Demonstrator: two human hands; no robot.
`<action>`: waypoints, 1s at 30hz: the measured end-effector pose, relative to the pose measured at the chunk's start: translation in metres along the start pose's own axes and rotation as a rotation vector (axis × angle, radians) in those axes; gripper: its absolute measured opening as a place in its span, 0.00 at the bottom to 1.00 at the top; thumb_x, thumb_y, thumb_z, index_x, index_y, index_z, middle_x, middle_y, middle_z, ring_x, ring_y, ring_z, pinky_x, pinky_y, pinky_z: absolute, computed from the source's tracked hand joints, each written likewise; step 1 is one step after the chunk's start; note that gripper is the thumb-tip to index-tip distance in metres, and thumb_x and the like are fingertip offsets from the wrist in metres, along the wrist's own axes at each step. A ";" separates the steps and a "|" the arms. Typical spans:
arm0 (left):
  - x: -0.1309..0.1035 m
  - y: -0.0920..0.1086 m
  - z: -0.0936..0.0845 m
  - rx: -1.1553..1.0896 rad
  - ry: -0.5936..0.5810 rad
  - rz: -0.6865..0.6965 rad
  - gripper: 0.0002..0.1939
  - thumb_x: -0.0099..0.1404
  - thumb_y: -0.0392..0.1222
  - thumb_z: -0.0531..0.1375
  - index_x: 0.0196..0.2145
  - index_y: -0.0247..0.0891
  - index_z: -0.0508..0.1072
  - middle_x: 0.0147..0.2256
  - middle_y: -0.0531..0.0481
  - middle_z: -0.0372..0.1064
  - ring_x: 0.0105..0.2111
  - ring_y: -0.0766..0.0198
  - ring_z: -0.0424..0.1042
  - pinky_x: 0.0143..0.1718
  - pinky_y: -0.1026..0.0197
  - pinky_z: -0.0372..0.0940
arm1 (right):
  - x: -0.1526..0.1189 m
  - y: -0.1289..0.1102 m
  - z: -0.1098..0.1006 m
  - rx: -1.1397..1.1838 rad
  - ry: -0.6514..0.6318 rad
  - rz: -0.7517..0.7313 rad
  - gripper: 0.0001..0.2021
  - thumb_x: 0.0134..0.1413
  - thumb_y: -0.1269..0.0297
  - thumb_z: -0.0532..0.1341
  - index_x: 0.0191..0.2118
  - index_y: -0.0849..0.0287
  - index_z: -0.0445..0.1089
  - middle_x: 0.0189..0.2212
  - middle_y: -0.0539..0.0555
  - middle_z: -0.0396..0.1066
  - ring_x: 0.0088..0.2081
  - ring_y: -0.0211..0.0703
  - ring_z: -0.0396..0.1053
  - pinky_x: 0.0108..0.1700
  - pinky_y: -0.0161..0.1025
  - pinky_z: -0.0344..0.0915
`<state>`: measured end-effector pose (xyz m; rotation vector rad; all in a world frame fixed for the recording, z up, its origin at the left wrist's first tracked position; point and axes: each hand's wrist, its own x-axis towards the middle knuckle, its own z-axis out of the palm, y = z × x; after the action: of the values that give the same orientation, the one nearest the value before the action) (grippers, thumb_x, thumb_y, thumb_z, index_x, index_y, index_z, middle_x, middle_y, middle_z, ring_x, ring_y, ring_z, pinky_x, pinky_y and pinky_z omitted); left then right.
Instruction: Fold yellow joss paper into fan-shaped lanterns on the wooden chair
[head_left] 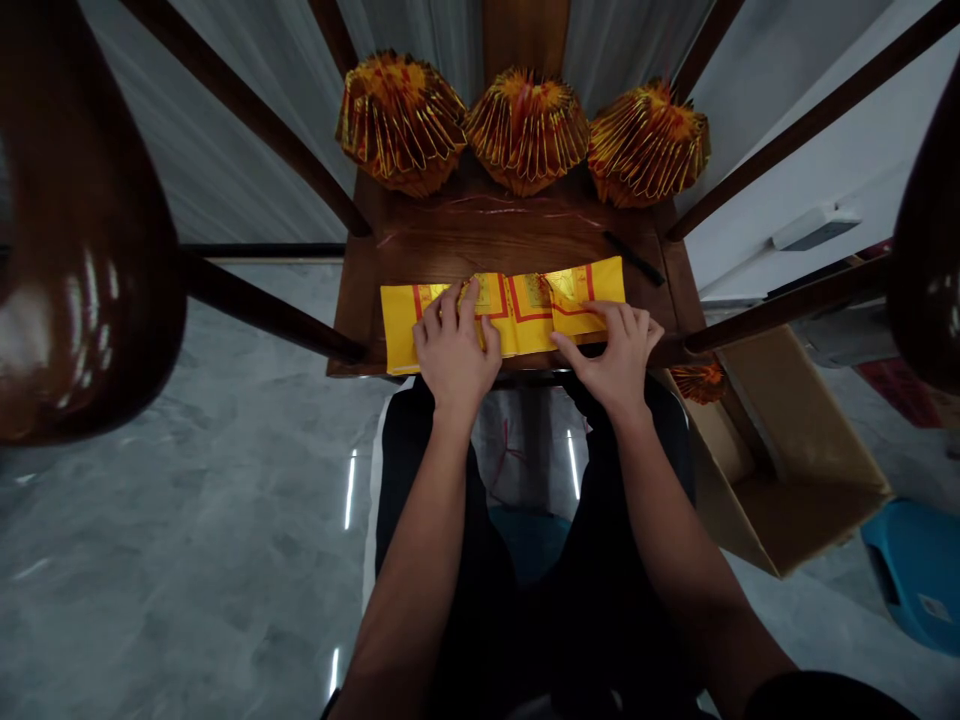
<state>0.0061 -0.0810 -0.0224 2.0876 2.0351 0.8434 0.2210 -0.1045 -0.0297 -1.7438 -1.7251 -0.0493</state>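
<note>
Several yellow joss paper sheets (525, 335) with red print and gold foil squares lie in a row across the wooden chair seat (465, 235). My left hand (456, 350) rests flat on the left part of the row, fingers spread. At the right end, my right hand (619, 355) has its thumb at the near edge and its fingers on the right side of a joss paper piece (574, 315), gripping it. This piece overlaps its neighbour, and its foil looks creased. The undersides of the fingers are hidden.
Three pleated gold-and-red paper ornaments (527, 130) stand along the seat's back. A black stick-like object (634, 258) lies at right. Wooden armrests (82, 250) flank me. An open cardboard box (810, 430), with another pleated ornament (699, 381) by it, and a blue plastic item (919, 570) are on the floor.
</note>
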 end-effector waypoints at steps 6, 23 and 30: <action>0.000 0.000 0.000 -0.027 0.006 0.000 0.30 0.78 0.46 0.51 0.74 0.43 0.68 0.72 0.42 0.67 0.70 0.37 0.65 0.71 0.35 0.59 | 0.010 -0.005 -0.003 0.069 0.137 -0.004 0.17 0.71 0.50 0.60 0.55 0.51 0.76 0.54 0.61 0.78 0.58 0.62 0.71 0.65 0.66 0.59; 0.000 -0.001 0.001 0.000 0.006 0.009 0.31 0.78 0.46 0.51 0.74 0.41 0.68 0.72 0.41 0.67 0.69 0.36 0.65 0.70 0.35 0.59 | 0.023 0.000 -0.010 0.015 0.048 -0.079 0.18 0.67 0.72 0.55 0.51 0.45 0.79 0.62 0.56 0.71 0.62 0.59 0.67 0.66 0.66 0.59; 0.001 0.001 0.000 -0.006 -0.002 0.000 0.31 0.78 0.46 0.51 0.74 0.43 0.68 0.72 0.42 0.67 0.69 0.37 0.65 0.71 0.35 0.59 | 0.017 0.009 -0.011 -0.069 0.031 -0.035 0.11 0.62 0.57 0.66 0.49 0.50 0.78 0.71 0.61 0.58 0.68 0.71 0.57 0.66 0.75 0.54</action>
<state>0.0066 -0.0807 -0.0216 2.0845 2.0294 0.8455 0.2358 -0.0938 -0.0164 -1.7533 -1.7497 -0.1524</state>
